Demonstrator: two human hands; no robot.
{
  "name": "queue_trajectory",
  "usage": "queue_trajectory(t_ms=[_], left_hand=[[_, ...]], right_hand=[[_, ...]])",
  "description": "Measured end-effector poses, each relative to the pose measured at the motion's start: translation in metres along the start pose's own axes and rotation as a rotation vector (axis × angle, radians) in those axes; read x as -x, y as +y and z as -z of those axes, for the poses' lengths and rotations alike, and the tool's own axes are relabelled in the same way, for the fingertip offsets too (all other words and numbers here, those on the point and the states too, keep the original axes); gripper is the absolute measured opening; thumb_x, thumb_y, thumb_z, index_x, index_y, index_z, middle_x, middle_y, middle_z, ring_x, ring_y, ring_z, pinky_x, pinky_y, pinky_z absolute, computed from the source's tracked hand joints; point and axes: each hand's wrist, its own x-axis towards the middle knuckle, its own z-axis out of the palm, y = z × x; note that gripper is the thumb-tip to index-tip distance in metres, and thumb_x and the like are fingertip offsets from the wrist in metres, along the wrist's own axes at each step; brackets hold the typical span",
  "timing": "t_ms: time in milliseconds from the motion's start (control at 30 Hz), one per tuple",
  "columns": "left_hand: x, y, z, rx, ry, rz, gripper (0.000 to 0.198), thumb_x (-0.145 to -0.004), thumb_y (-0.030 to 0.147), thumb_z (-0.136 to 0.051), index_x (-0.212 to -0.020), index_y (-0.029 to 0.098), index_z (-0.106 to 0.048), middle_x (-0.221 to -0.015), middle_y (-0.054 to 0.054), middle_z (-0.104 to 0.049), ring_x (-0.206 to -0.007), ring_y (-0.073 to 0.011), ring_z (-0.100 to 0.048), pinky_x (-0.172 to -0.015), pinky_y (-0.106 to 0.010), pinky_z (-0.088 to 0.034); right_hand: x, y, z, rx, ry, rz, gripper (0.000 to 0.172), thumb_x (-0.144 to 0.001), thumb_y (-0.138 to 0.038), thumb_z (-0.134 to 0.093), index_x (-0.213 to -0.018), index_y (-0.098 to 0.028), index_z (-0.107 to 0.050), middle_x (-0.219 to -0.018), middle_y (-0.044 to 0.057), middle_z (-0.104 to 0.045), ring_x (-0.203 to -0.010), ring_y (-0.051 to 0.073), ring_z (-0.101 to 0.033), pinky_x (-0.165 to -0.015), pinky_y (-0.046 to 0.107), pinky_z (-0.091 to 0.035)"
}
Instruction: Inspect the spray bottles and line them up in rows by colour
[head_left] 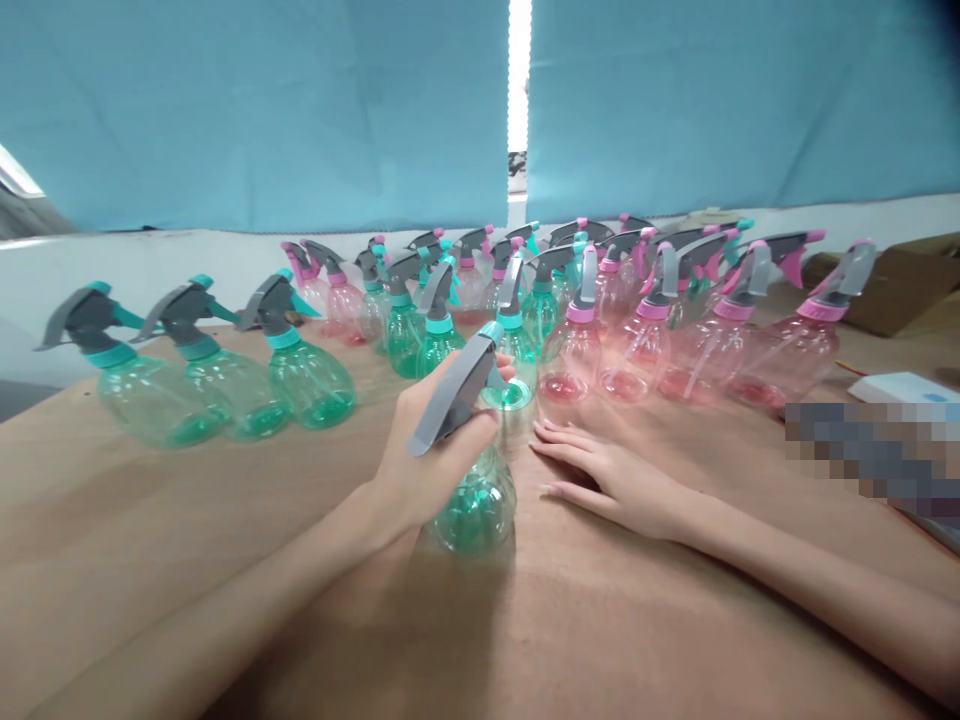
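**Green spray bottle held by its neck, close to a crowded row**

The bottle (pixel 474 510) stands on the table (pixel 637 640), in the middle and near the person, a little in front of the other bottles. The left hand (pixel 424 455) is closed around its neck, just under the trigger head (pixel 454 395), and the thumb lies near the cap.

The grip is high and the body looks light and nearly empty, so a sideways pull could tip the bottle over. The row behind is very near. If the long grey trigger swings, it could hit the next bottle and knock down several of them. A finger pressed on the trigger could also make it spray, if there is liquid inside; whether there is cannot be told.

The bottle is of clear green plastic, round and with ribs on the lower part. Its head is grey with a teal collar and nozzle, and it leans toward the left.

The right hand (pixel 611 478) lies flat on the table just beside the bottle, with the fingers stretched out and holding nothing.

Behind stand many such bottles: green bottles (pixel 311 380) to the left and middle, pink bottles (pixel 645 350) to the right. A white box (pixel 904 388) lies at the right edge, and a blue curtain (pixel 262 110) hangs behind everything.
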Motion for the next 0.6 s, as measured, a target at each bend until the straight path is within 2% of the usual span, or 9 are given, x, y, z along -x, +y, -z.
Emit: queue_trajectory(t_ms=[233,433,600], left_hand=[[0.0007,0.0007,0.0001,-0.009,0.014,0.025,0.035,-0.073,0.014,-0.053,-0.107,0.019,-0.061,-0.076,0.002,-0.058,-0.057,-0.0114,-0.038,-0.06,-0.028,-0.038],[-0.0001,0.0023,-0.0001,-0.009,0.013,0.016,0.033,-0.072,0.013,-0.053,-0.104,0.019,-0.061,-0.089,-0.001,-0.062,-0.059,-0.0109,-0.042,-0.063,-0.028,-0.041],[0.0002,0.0017,0.0002,-0.011,0.014,0.029,0.035,-0.074,0.015,-0.053,-0.107,0.02,-0.062,-0.08,0.0,-0.063,-0.056,-0.0115,-0.042,-0.061,-0.028,-0.04]], right_hand=[[0.0004,-0.0007,0.0002,-0.013,0.019,0.003,0.055,-0.094,-0.05,-0.05,-0.142,-0.025,-0.046,-0.149,0.009,-0.042,-0.138,0.03,-0.036,-0.113,0.053,-0.032],[0.0002,0.0005,-0.0003,0.001,0.01,0.007,0.055,-0.094,-0.051,-0.049,-0.143,-0.025,-0.045,-0.149,0.009,-0.042,-0.139,0.029,-0.035,-0.113,0.052,-0.032],[-0.0002,0.0002,0.0004,0.021,-0.011,-0.001,0.058,-0.094,-0.052,-0.047,-0.143,-0.021,-0.045,-0.15,0.01,-0.041,-0.139,0.029,-0.034,-0.113,0.051,-0.032]])
